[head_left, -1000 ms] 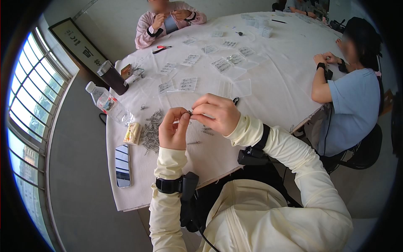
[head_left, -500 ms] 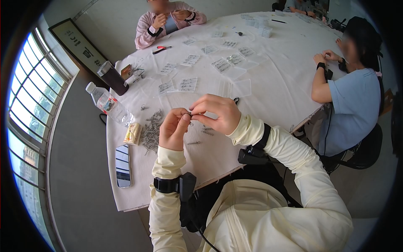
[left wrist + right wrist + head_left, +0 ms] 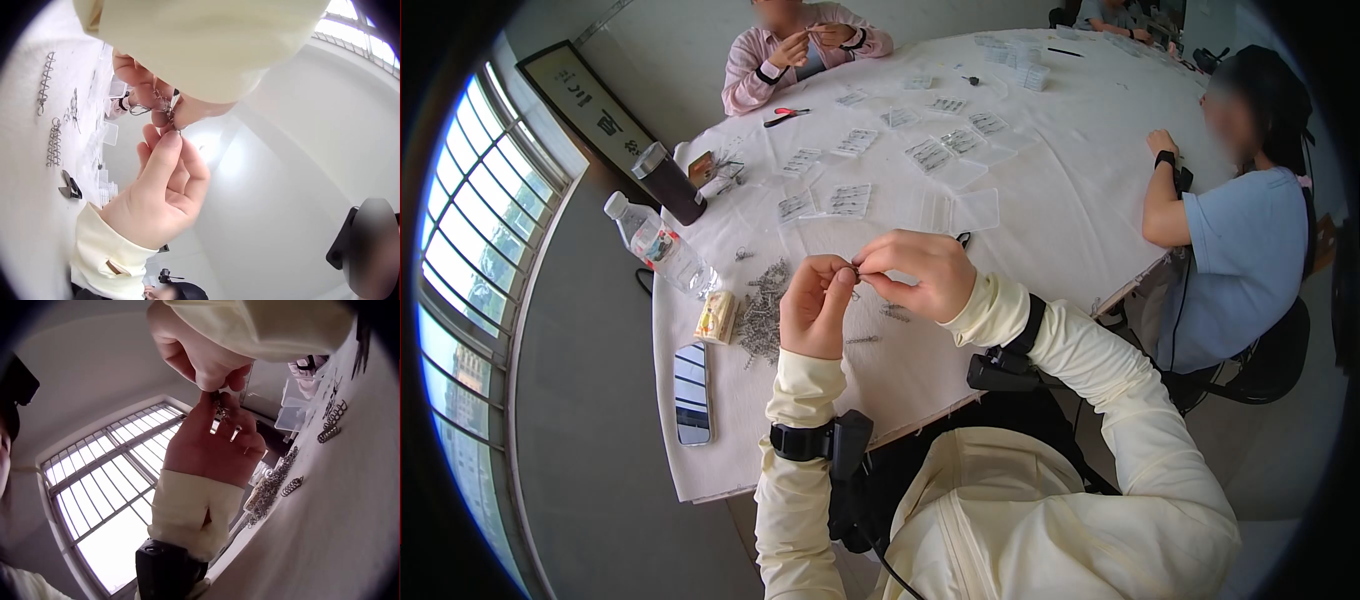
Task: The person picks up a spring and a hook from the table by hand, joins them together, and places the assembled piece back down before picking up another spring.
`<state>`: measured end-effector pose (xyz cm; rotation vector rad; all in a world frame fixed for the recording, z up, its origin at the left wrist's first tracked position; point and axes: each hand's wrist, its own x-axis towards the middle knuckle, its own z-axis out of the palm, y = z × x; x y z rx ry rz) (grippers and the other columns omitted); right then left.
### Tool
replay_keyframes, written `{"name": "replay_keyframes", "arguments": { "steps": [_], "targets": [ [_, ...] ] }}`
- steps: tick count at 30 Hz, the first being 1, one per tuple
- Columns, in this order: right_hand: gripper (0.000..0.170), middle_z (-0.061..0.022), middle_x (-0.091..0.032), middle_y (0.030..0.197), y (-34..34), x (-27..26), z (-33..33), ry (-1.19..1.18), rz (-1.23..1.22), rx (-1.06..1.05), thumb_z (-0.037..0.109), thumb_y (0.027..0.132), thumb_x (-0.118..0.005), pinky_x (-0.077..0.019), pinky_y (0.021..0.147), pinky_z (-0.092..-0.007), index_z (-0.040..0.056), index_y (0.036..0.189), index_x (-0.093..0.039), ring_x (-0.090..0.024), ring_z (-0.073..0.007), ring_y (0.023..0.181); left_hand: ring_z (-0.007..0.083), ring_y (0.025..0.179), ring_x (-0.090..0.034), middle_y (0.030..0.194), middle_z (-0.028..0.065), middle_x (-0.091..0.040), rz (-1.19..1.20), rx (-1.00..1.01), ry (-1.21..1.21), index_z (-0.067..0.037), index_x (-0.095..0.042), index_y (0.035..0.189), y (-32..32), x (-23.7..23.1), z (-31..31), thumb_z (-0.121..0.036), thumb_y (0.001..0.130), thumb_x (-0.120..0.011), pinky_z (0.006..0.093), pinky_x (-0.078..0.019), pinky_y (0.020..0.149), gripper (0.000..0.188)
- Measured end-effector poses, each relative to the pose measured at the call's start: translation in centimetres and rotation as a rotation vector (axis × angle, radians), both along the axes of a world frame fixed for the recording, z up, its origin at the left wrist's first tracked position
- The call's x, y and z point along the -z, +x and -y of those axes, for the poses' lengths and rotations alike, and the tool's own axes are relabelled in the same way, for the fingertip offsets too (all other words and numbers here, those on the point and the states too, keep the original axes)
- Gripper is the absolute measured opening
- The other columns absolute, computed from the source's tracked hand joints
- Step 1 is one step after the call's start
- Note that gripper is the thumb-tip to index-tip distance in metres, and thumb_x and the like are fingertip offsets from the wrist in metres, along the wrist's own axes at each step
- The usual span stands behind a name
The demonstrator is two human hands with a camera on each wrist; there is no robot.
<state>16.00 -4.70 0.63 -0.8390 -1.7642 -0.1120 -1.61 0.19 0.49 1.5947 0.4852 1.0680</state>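
Above the table's near part, my left hand and my right hand meet at their fingertips. The left fingers and thumb pinch a small metal wire spring, from which a thin wire loop sticks out. At the same spot, the right thumb and fingertips pinch its end, seen in the left wrist view. Most of the spring is covered by fingers. Left of the hands lies a pile of wire springs. Several loose springs rest on the cloth beneath the right hand.
A phone, a tissue pack, a plastic bottle and a dark tumbler stand or lie at the left edge. Clear plastic boxes and filled trays lie beyond the hands. Other people sit around the table.
My hands stay in nearly the same place, fingertips together, with only slight finger shifts at the spring. Across the table, the person in pink has brought their hands closer together.
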Motion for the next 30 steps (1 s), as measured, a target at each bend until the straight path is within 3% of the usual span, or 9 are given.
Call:
{"name": "replay_keyframes", "arguments": {
  "steps": [9,17,21,24,26,30],
  "targets": [
    [0.020,-0.0064,-0.068,0.093,-0.2,0.0,0.0,0.056,0.048,0.068,0.000,0.073,-0.074,-0.0546,0.065,-0.0305,0.0067,0.089,-0.064,-0.068,-0.0235,0.077,0.0047,0.072,-0.050,0.083,-0.0013,-0.060,-0.023,-0.126,0.140,-0.002,-0.059,0.095,0.3,0.2,0.2,-0.008,0.094,-0.060,0.0210,-0.0414,0.065,0.007],
    [0.021,-0.0064,-0.068,0.093,-0.4,0.0,0.0,0.123,0.078,0.126,0.000,0.072,-0.075,-0.0546,0.064,-0.0311,0.0057,0.089,-0.063,-0.068,-0.0238,0.077,0.0098,0.066,-0.053,0.076,0.0022,-0.063,-0.131,-0.298,0.313,-0.003,-0.061,0.091,0.4,0.0,0.3,-0.008,0.090,-0.064,0.0247,-0.0427,0.063,0.006],
    [0.021,-0.0064,-0.068,0.092,-0.3,0.2,-0.2,0.148,0.097,0.142,0.000,0.072,-0.075,-0.0544,0.064,-0.0311,0.0048,0.089,-0.063,-0.067,-0.0239,0.076,0.0072,0.068,-0.051,0.078,0.0012,-0.060,-0.246,-0.357,0.424,-0.002,-0.060,0.092,0.4,-0.9,1.0,-0.005,0.090,-0.063,0.0228,-0.0421,0.064,0.005],
    [0.021,-0.0063,-0.068,0.092,-0.3,0.2,-0.1,0.158,0.108,0.146,0.000,0.072,-0.075,-0.0543,0.063,-0.0311,0.0041,0.089,-0.063,-0.067,-0.0238,0.075,0.0106,0.066,-0.052,0.075,0.0038,-0.062,-0.266,-0.439,0.511,-0.002,-0.060,0.089,0.6,-0.8,1.1,-0.005,0.087,-0.065,0.0245,-0.0423,0.062,0.006],
    [0.019,-0.0069,-0.066,0.090,-0.3,0.2,-0.1,0.148,0.117,0.155,0.003,0.075,-0.074,-0.0546,0.064,-0.0339,0.0044,0.089,-0.060,-0.066,-0.0258,0.075,0.0187,0.067,-0.056,0.076,0.0058,-0.061,-0.275,-0.477,0.576,-0.004,-0.059,0.087,0.6,-0.7,1.0,-0.003,0.083,-0.068,0.0299,-0.0428,0.060,0.009],
    [0.019,-0.0073,-0.066,0.089,-0.3,0.1,-0.1,0.145,0.130,0.148,0.002,0.076,-0.073,-0.0543,0.064,-0.0347,0.0037,0.089,-0.059,-0.066,-0.0264,0.074,0.0201,0.067,-0.056,0.077,0.0069,-0.061,-0.297,-0.481,0.628,-0.003,-0.059,0.088,0.4,-0.9,1.0,-0.002,0.083,-0.068,0.0304,-0.0436,0.060,0.009]
  ]
}}
